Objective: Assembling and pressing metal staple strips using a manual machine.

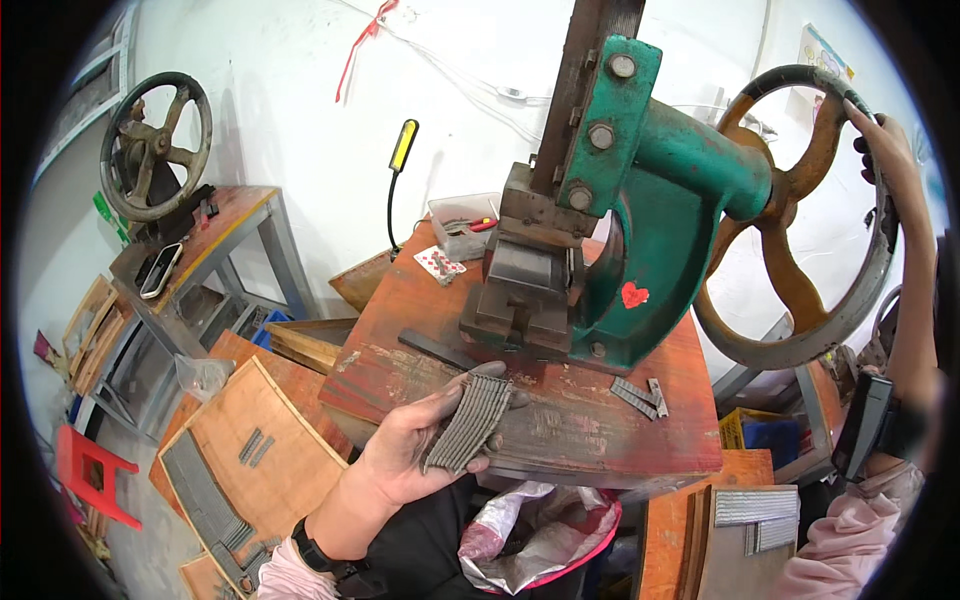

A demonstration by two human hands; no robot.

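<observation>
Left hand (pixel 425 445): forearm enters from the lower edge and angles up to the right, palm turned upward. The grip is clamped on a fanned stack of grey metal strips (pixel 468 422), thumb below and fingers curled over the upper ends. The stack is held just over the near edge of the red desk (pixel 560 425), in front of the press.

Right hand (pixel 885 150): arm raised high at the right side, forearm near vertical. The grip is wrapped around the rim of the large handwheel (pixel 800 290) at its upper right.

The handwheel is mounted on a green hand press (pixel 650 200) standing on the desk. A dark block-shaped ram and die (pixel 525 285) sits at the press front.

A few loose strips (pixel 640 393) lie on the desk to the right of the press base. More grey strips (pixel 205 495) lie in rows on a wooden tray at lower left. A second, smaller handwheel (pixel 155 145) stands on another desk at upper left.
</observation>
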